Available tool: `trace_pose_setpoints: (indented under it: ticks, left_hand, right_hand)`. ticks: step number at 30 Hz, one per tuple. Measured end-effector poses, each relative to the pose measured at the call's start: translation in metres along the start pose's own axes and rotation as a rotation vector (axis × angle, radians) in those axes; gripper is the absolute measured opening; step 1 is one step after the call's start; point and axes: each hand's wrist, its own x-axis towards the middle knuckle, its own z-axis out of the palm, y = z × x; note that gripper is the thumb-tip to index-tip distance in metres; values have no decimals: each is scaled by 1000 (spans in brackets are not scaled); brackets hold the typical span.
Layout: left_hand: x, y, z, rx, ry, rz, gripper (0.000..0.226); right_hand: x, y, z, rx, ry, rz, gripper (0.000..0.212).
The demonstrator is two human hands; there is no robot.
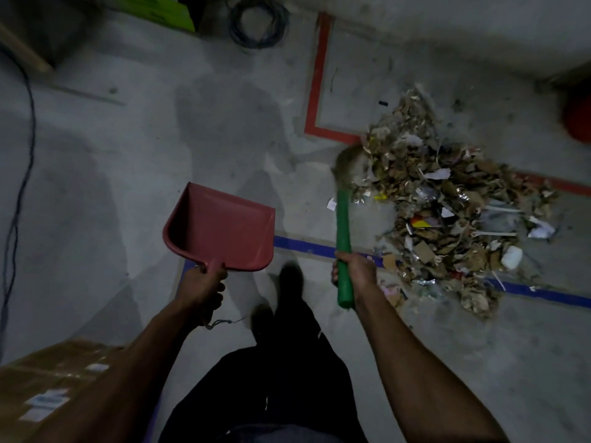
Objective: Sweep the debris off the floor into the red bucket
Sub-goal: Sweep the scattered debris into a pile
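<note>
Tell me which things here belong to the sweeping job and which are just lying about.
For the job: red dustpan, green-handled broom, debris pile, red bucket at the right edge.

Lying about: cardboard box, coiled cable, green board.

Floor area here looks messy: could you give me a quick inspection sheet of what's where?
Surface: grey concrete floor, marked with red tape and blue tape.
Job's things: debris pile of leaves, paper and plastic scraps at right; red dustpan held off the floor, empty; broom with green handle, bristles at the pile's left edge; red bucket only partly in view at right edge.
Clutter: cardboard box at lower left; green board at top.
Hands: left hand grips the dustpan handle; right hand grips the broom handle.
Cables: coiled cable at top; dark cord along left edge.
Surroundings: dim light; the person's dark trousers and shoe below.
</note>
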Motion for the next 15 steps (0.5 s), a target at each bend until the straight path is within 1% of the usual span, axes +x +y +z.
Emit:
trace_pose_setpoints:
  ticks: [3,7,10,15]
  left_hand:
    - [8,25,7,10,-13,7,20]
    - [32,62,24,37,3,-6,20]
    - [53,93,40,80,9,1,18]
    - [83,143,70,155,-18,6,21]
  right_hand:
    - [-4,3,6,-140,-64,-70,10]
    - [23,-31,19,-255,-70,-79,8]
    - [59,-68,16,-238,-6,-37,12]
    - [107,-137,-1,-113,127,32,6]
